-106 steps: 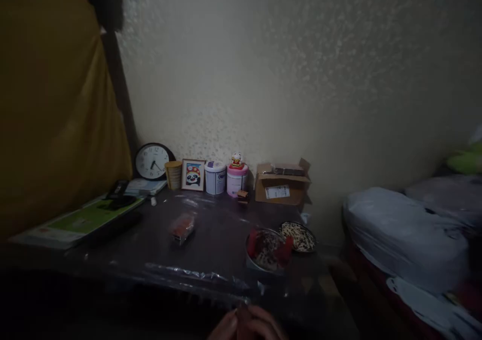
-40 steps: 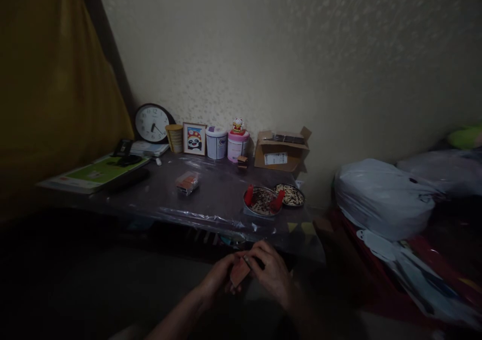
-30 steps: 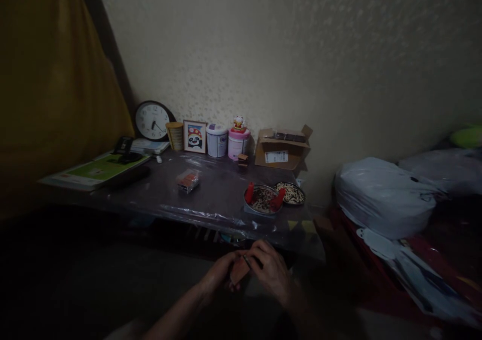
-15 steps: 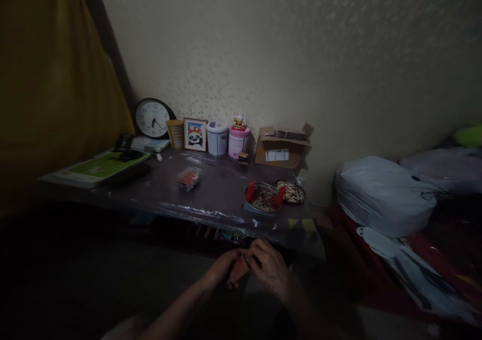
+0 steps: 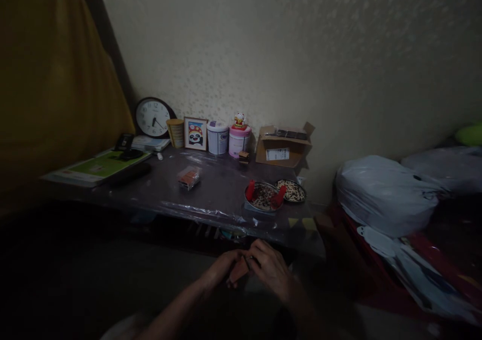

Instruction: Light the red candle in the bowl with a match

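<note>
Below the table's front edge, my left hand (image 5: 223, 267) is closed around a small reddish-brown matchbox (image 5: 238, 269), which is tilted. My right hand (image 5: 269, 267) is beside it, its thumb and fingers pinched together at the box's upper right corner. A tiny pale thing shows at those fingertips, too small and dim to name. On the table ahead lies a clear-wrapped pack of reddish boxes (image 5: 189, 178). Two red candles (image 5: 278, 198) stand in a round metal dish (image 5: 259, 210) strewn with dark and pale bits.
A second dish of pale sticks (image 5: 291, 191) sits behind the first. Along the wall stand a clock (image 5: 153, 118), a panda picture (image 5: 195, 134), two tubs (image 5: 217, 139) and an opened cardboard box (image 5: 283, 151). White plastic bags (image 5: 384, 194) lie at the right.
Both hands stay in nearly the same place around the matchbox. My right fingers shift slightly at its corner, and the whole scene looks a little dimmer.
</note>
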Tool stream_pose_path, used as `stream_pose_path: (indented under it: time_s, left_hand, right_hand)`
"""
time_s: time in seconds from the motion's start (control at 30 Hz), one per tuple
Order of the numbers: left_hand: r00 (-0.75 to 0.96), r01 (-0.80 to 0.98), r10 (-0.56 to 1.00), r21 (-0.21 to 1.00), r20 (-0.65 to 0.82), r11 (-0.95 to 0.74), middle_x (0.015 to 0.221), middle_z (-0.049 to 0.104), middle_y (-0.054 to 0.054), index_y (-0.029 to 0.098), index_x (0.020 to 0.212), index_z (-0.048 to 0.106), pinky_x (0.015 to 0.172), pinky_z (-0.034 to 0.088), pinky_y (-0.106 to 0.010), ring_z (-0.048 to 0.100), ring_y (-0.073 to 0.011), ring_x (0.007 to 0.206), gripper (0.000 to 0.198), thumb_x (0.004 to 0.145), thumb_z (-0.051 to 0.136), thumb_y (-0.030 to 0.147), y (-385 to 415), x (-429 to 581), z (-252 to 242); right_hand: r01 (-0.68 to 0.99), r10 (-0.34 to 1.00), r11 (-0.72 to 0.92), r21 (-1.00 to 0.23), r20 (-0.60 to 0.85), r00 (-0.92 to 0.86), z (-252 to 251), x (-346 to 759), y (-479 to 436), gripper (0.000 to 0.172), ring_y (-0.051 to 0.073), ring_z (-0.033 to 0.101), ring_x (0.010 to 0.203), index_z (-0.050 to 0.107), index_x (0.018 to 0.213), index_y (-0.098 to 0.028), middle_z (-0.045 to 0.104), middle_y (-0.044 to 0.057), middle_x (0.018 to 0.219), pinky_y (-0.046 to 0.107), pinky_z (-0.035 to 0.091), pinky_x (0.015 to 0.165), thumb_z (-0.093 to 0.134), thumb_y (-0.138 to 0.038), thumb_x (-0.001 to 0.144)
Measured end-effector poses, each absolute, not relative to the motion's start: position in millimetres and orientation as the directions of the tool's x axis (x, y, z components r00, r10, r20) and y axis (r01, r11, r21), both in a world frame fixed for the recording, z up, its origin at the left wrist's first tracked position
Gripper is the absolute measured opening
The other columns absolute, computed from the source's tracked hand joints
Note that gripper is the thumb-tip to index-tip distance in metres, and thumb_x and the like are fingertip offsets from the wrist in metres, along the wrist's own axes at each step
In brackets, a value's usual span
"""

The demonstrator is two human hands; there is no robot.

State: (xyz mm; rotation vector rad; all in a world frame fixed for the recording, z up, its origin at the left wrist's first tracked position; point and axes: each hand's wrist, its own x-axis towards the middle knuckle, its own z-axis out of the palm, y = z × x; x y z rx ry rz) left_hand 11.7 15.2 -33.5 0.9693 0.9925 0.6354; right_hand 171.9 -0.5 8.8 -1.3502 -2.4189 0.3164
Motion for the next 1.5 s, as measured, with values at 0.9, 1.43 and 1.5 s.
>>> stream_pose_path:
  time_s: [0.9, 1.43, 1.5]
  left_hand:
    - [0.364, -0.124, 0.86, 0.897, -0.357, 0.425, 0.066, 0.068, -0.003, 0.01, 0.121, 0.05, 0.038, 0.034, -0.022, 0.051, -0.0106, 0.037, 0.057, 0.071, 0.043, 0.036, 18, 4, -30]
    - [0.424, -0.127, 0.826, 0.879, -0.371, 0.46, 0.055, 0.061, 0.001, 0.013, 0.099, 0.064, 0.036, 0.032, -0.021, 0.047, -0.0095, 0.033, 0.042, 0.065, 0.044, 0.027, 13, 12, -27]
    - [0.416, -0.202, 0.849, 0.877, -0.327, 0.437, 0.062, 0.064, 0.0, 0.013, 0.103, 0.061, 0.037, 0.033, -0.021, 0.047, -0.0087, 0.035, 0.042, 0.067, 0.046, 0.029, 12, 10, -20]
  right_hand:
    - [0.746, 0.884, 0.467, -0.474, 0.233, -0.406, 3, 181, 9, 0.021, 0.013, 0.059, 0.074, 0.06, 0.081, -0.022, 0.059, -0.001, 0.08, 0.022, 0.044, 0.067, 0.047, -0.006, 0.078]
    - [0.536, 0.908, 0.405, -0.741, 0.253, -0.335, 1, 170, 7, 0.012, 0.012, 0.058, 0.069, 0.062, 0.075, -0.021, 0.058, -0.001, 0.074, 0.022, 0.045, 0.063, 0.055, -0.012, 0.076]
    - [0.413, 0.924, 0.375, -0.83, 0.297, -0.241, 0, 173, 10, 0.008, 0.014, 0.06, 0.072, 0.061, 0.072, -0.02, 0.06, 0.0, 0.076, 0.023, 0.047, 0.064, 0.057, -0.02, 0.078]
